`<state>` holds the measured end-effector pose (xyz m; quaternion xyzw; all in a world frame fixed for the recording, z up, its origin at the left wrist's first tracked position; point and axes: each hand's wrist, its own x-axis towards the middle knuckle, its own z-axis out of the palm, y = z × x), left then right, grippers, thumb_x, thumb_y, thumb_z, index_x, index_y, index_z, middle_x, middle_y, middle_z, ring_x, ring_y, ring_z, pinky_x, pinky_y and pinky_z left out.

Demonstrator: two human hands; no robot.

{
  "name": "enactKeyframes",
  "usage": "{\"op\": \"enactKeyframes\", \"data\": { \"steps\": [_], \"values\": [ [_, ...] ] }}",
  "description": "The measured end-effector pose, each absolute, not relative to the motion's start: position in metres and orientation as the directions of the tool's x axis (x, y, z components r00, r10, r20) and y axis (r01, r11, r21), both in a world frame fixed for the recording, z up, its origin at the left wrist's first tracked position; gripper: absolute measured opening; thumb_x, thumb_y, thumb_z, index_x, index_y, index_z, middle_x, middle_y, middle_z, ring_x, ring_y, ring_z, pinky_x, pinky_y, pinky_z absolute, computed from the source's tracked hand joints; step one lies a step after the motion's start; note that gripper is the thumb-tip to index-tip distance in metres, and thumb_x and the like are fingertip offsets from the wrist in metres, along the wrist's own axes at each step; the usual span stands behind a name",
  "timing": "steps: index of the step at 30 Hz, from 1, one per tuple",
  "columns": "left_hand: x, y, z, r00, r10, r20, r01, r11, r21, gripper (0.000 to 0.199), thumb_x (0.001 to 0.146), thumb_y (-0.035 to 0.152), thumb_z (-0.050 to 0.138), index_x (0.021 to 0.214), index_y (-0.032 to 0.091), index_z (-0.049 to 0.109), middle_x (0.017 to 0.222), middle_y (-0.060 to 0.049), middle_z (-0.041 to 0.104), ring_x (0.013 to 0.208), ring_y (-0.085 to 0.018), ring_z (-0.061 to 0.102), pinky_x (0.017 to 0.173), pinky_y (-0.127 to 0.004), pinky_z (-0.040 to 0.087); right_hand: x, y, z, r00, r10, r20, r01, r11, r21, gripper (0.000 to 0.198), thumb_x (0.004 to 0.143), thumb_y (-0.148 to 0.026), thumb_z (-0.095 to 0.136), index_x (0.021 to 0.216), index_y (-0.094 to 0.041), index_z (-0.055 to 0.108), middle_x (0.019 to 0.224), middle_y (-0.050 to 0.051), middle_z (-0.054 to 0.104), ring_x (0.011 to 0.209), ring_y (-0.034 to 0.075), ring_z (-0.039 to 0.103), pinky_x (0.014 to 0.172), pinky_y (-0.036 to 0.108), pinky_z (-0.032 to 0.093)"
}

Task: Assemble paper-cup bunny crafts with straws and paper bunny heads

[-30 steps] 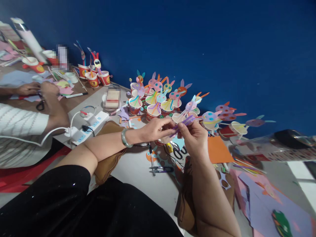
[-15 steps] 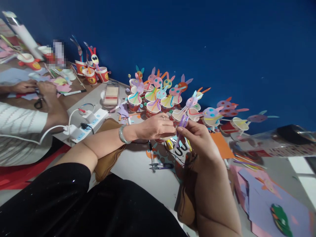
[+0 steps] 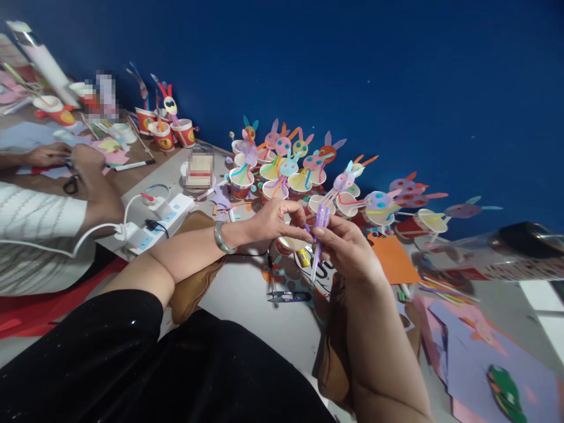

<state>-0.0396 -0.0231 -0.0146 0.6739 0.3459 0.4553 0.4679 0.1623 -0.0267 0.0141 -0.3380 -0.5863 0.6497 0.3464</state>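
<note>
My right hand [image 3: 355, 249] pinches a folded, translucent purple plastic strip [image 3: 322, 216] between thumb and fingers. Its pale end points down toward the desk. From the other side, my left hand [image 3: 277, 220], with a bangle on the wrist, closes thumb and forefinger at the strip's edge, where a small purple bit shows. A paper cup [image 3: 288, 245] stands just below the left fingers. Under the hands lie a yellow tube-like item [image 3: 304, 257], a pen [image 3: 272, 279] and thread snips [image 3: 288, 297].
Paper cups with paper rabbit figures [image 3: 288, 167] crowd the wall side. Orange paper [image 3: 396, 258] and purple sheets [image 3: 480, 352] lie right, near a clear plastic container [image 3: 493, 252]. A power strip [image 3: 163, 220] sits left, beside a co-worker's hands [image 3: 86, 158] holding dark-handled scissors.
My left hand has turned, opening a gap between thumb and forefinger while their tips stay at the strip. The purple strip stands more upright; the cup beneath is now more visible.
</note>
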Motion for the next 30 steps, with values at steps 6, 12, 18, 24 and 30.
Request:
{"op": "enactKeyframes", "data": {
  "steps": [6,12,18,24,30],
  "values": [
    [-0.039,-0.012,-0.018,0.26,0.936,0.236,-0.098,-0.218,0.971,0.06,0.067,0.069,0.088,0.072,0.012,0.071,0.067,-0.002,0.069,0.063,-0.009,0.059,0.062,-0.025,0.047,0.149,-0.031,-0.001,-0.272,0.942,0.199,0.086,0.23,-0.969,0.039,0.079,-0.055,0.086,0.084,-0.021,0.067,0.065,-0.003,0.062,0.05,0.01,0.051,0.046,0.025,0.042],
    [-0.037,-0.012,-0.023,0.269,0.912,0.309,-0.204,-0.259,0.944,0.056,0.071,0.06,0.09,0.093,0.013,0.071,0.087,-0.005,0.074,0.08,-0.012,0.07,0.075,-0.026,0.055,0.144,-0.031,-0.008,-0.124,0.92,0.371,0.19,0.389,-0.901,0.039,0.086,-0.058,0.079,0.081,-0.023,0.06,0.06,-0.003,0.06,0.049,0.012,0.054,0.047,0.027,0.045],
    [-0.034,-0.012,-0.026,0.268,0.907,0.323,-0.228,-0.266,0.937,0.059,0.062,0.052,0.098,0.093,0.016,0.063,0.089,-0.002,0.071,0.084,-0.013,0.072,0.078,-0.026,0.055,0.147,-0.027,-0.007,-0.1,0.918,0.384,0.126,0.395,-0.91,0.043,0.084,-0.062,0.079,0.08,-0.024,0.06,0.057,-0.004,0.057,0.045,0.012,0.051,0.044,0.027,0.044],
    [-0.035,-0.017,-0.022,0.274,0.911,0.31,-0.07,-0.302,0.951,0.05,0.074,0.062,0.087,0.082,0.014,0.075,0.082,-0.006,0.076,0.079,-0.015,0.07,0.074,-0.028,0.055,0.144,-0.029,-0.008,-0.077,0.908,0.411,0.122,0.418,-0.9,0.044,0.083,-0.064,0.079,0.079,-0.024,0.059,0.056,-0.004,0.058,0.045,0.012,0.052,0.044,0.027,0.045],
    [-0.035,-0.025,-0.018,0.299,0.88,0.369,-0.016,-0.382,0.924,0.047,0.082,0.061,0.081,0.092,0.015,0.081,0.093,-0.01,0.081,0.087,-0.02,0.076,0.079,-0.029,0.058,0.144,-0.029,-0.011,-0.093,0.912,0.399,0.207,0.41,-0.888,0.042,0.085,-0.062,0.078,0.08,-0.024,0.06,0.057,-0.004,0.06,0.046,0.012,0.053,0.045,0.027,0.045]
  ]
}}
